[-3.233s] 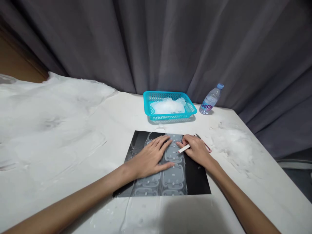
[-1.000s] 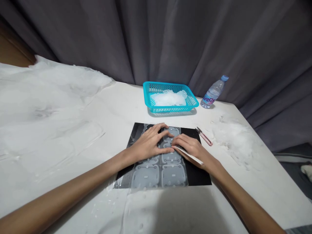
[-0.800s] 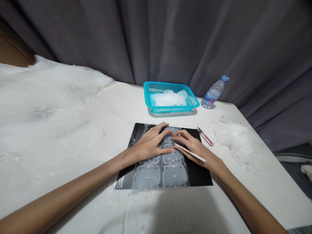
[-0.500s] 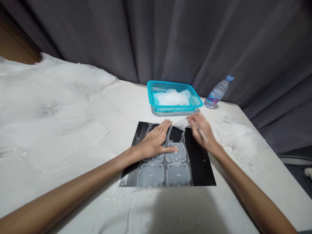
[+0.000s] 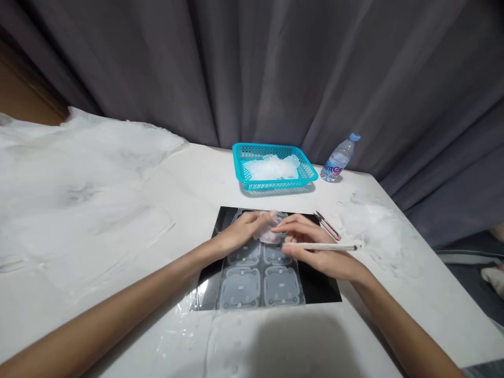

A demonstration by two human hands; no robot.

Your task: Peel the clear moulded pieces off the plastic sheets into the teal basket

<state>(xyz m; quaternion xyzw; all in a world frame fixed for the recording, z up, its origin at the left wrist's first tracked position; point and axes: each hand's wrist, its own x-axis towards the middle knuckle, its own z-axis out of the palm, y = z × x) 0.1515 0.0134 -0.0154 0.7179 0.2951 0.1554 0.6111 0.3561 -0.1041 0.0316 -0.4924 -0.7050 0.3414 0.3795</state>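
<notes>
Though blur hides the left hand's (image 5: 243, 230) grip, the right (image 5: 325, 261) holds a white stick (image 5: 323, 246).

Left hand (image 5: 243, 231) is kinda blurry, so's the clear piece (image 5: 270, 236) between it and the right hand (image 5: 327, 261); plastic sheet (image 5: 241, 287) below them's partly hidden.

Bottle (image 5: 337, 159) near grey curtain (image 5: 252, 68)

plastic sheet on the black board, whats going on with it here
The person's left hand and right hand are close together above the far part of the plastic sheet, which lies on a black board. A blurred translucent piece shows between them. The right hand also holds a white stick. Beyond, a blue basket holds translucent pieces.
</notes>
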